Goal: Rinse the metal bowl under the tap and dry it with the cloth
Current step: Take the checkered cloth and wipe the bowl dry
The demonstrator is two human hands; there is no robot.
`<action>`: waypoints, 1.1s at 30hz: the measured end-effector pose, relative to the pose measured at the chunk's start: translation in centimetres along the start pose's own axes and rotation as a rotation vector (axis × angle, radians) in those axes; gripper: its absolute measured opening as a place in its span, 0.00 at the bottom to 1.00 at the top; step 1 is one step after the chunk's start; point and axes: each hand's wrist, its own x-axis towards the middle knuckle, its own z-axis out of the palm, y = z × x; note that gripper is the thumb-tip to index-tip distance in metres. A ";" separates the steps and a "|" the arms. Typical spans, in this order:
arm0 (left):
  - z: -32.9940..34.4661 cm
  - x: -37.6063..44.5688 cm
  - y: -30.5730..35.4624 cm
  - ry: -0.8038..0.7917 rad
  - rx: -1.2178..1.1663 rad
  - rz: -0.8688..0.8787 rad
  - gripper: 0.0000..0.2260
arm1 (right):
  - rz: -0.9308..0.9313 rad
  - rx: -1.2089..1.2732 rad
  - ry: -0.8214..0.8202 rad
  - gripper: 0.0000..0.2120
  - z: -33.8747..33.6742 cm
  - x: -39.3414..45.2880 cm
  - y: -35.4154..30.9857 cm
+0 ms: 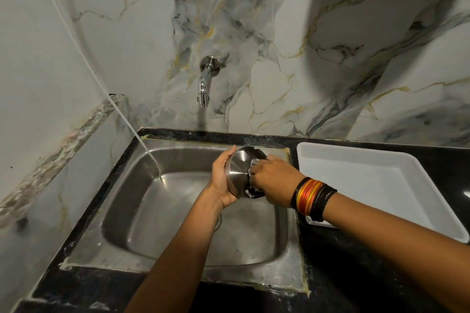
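The metal bowl (pixel 240 169) is held over the steel sink (pixel 127 201), tilted on its side with its shiny underside facing me. My left hand (pixel 220 180) grips its left rim. My right hand (pixel 273 181) presses a small bunched cloth (pixel 254 163) against the bowl's right side; most of the cloth is hidden under the fingers. The chrome tap (pixel 204 84) sticks out of the marble wall above the sink's back edge, with a thin stream of water falling below it, behind the bowl.
A white plastic tray (pixel 381 185) lies on the black counter (pixel 330 262) right of the sink. A thin white hose (pixel 122 114) runs down the left wall into the basin. A marble ledge (pixel 63 145) juts out at the left.
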 end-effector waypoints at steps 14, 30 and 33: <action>0.8 -0.3 0.2 -0.035 -0.214 -0.083 0.31 | -0.063 0.216 0.240 0.28 -0.2 1.4 0.5; 2.7 -1.0 -1.4 0.076 -0.153 0.012 0.28 | 0.341 0.858 0.014 0.09 -1.9 -0.5 -0.6; 3.8 -0.9 -1.8 0.119 -0.278 0.018 0.29 | 0.598 1.588 0.181 0.12 -2.6 0.6 -0.6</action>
